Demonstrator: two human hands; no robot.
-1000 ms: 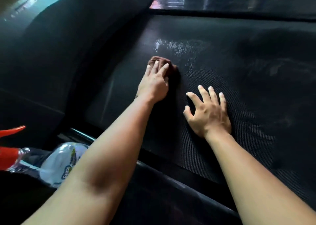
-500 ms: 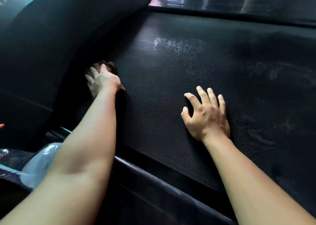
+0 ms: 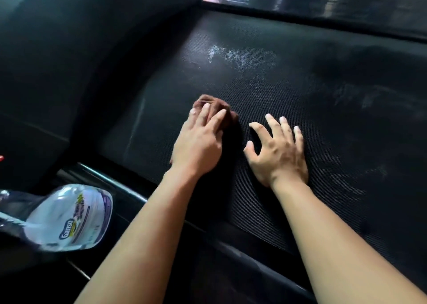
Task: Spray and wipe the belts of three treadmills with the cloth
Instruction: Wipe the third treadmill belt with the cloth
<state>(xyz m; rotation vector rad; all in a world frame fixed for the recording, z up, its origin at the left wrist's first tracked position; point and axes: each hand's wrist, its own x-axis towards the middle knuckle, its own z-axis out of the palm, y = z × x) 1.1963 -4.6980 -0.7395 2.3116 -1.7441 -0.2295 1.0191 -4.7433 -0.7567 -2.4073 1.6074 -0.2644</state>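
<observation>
Since half a second ago we are sweeping our left hand and the brown cloth back from the left edge of the belt toward its middle, and they are now sitting just beside our right hand. Our left fingers are lying straight across the bunched cloth, pressing it flat against the belt rather than curling round it. Our right hand is holding nothing: it is resting on the belt with fingers spread, bracing us. Farther up the belt, a wet patch of spray is shining, apart from the cloth and looking unwiped. We are judging that the wiping of this belt is only partly done and that the strokes need to reach that patch. The spray bottle is lying on its side off the belt at lower left.
</observation>
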